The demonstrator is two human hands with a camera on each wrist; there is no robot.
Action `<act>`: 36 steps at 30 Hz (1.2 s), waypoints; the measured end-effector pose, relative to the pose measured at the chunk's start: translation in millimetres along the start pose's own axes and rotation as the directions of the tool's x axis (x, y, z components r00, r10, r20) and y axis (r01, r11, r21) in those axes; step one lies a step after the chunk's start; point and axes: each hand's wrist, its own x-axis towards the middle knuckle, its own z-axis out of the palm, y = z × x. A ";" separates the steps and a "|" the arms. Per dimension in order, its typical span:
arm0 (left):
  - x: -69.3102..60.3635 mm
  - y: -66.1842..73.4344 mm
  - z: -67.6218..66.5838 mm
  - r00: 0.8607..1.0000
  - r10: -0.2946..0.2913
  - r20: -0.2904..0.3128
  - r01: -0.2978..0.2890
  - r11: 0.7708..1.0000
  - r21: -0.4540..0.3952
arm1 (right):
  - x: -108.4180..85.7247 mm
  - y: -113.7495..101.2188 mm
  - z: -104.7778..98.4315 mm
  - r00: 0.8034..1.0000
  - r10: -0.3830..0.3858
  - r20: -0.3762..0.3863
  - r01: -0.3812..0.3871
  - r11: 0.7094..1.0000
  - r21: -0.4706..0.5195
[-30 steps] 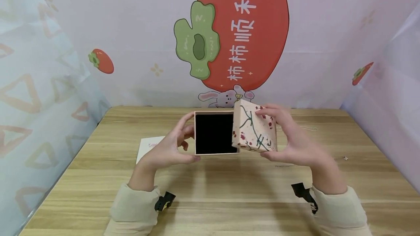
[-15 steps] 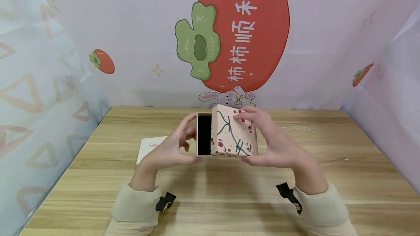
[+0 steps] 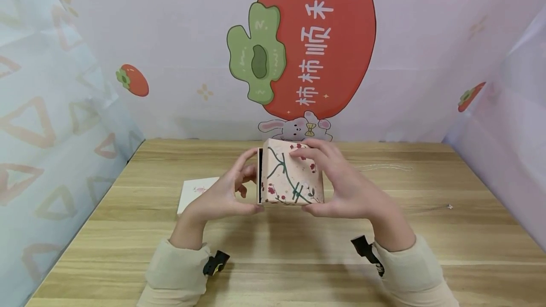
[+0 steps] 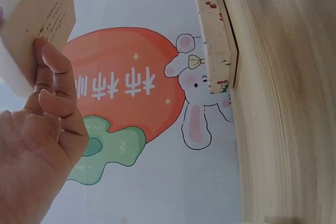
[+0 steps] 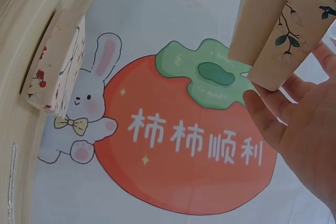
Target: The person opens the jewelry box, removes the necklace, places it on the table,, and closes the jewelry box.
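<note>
In the head view my left hand (image 3: 217,195) grips the box base (image 3: 259,174) by its left edges, and my right hand (image 3: 347,188) holds the flowered lid (image 3: 294,174) over the base's opening. Only a thin dark strip of the interior shows at the left; the lid hides the rest. Both are held above the table. The left wrist view shows my left hand (image 4: 47,129) with fingers bent against the plain base (image 4: 39,30). From the right wrist, lid (image 5: 289,35) and base (image 5: 262,14) look slightly tilted to each other, with my right hand (image 5: 304,124) around the lid.
A white card (image 3: 187,191) lies left on the wooden table (image 3: 273,269). At the right are a thin pale chain (image 3: 392,167) and another chain with a small pendant (image 3: 449,206). Another flowered box part (image 4: 215,45) stands on the table in the wrist views.
My right hand has moved the lid leftward across the base, covering most of the dark opening. The left hand and base have shifted only slightly.
</note>
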 end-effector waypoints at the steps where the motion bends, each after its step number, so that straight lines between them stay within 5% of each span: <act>1: -0.1 0.1 0.2 1.000 -0.002 0.000 0.002 1.000 0.002 | 0.5 -0.6 0.4 1.000 -0.002 0.000 0.002 1.000 -0.003; 29: 0.5 1.9 1.9 1.000 -0.001 0.004 0.001 1.000 0.001 | 2.7 -5.8 5.8 1.000 -0.011 0.025 0.013 0.998 -0.067; 36: -0.2 2.2 1.2 0.999 0.034 -0.002 -0.034 0.995 -0.089 | -5.3 4.1 9.5 0.998 0.052 0.027 -0.056 0.984 0.170</act>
